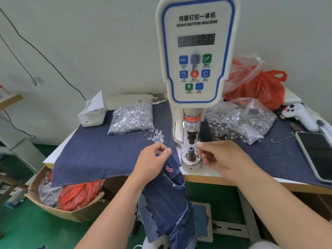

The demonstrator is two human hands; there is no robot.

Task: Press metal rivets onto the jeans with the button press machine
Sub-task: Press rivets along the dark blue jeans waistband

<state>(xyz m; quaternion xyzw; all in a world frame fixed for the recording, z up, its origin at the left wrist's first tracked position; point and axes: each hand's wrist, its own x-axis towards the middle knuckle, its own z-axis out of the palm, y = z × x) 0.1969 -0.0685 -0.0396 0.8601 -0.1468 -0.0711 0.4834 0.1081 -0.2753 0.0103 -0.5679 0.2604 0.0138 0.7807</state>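
Now, at the servo button machine (195, 51):
Left hand (154, 155): I pinch the jeans (168, 194) at the pocket edge, just left of the lower die (191, 152); most of the cloth hangs off the table (206, 172).
Right hand (221, 155): fingertips pinched close beside the die, apparently on a small rivet part; too small to confirm.
Loose rivets (156, 136): scattered on the denim mat (100, 151).
Risk: my fingers sit under the punch (191, 136); a premature stroke would catch them, or hanging denim could drag off-mark.
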